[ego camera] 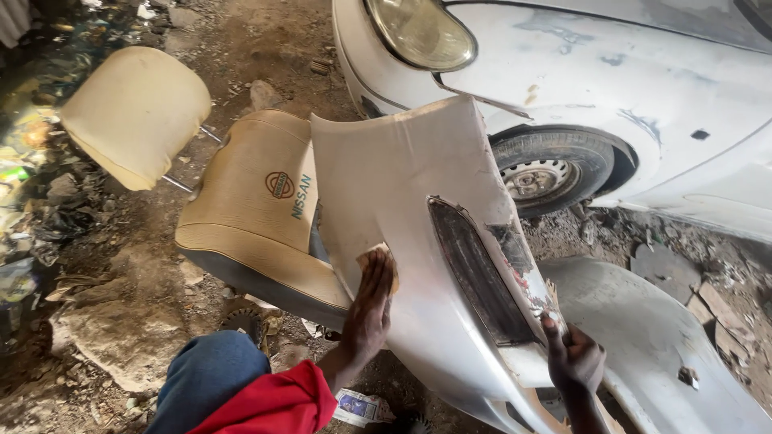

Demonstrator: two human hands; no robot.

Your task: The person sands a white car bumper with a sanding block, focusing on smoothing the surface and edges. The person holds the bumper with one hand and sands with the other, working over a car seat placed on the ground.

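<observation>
While the bumper (418, 241) runs lengthwise up and away, propped on a seat (257, 217), left hand (371, 305) presses sandpaper (378, 259) flat mid-panel; right hand (572, 358) grips its near edge

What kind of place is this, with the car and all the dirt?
Probably an outdoor car repair yard. A white car stands on bare, littered ground, a loose car seat lies there, and the left hand presses a sanding pad on a detached white bumper.
</observation>
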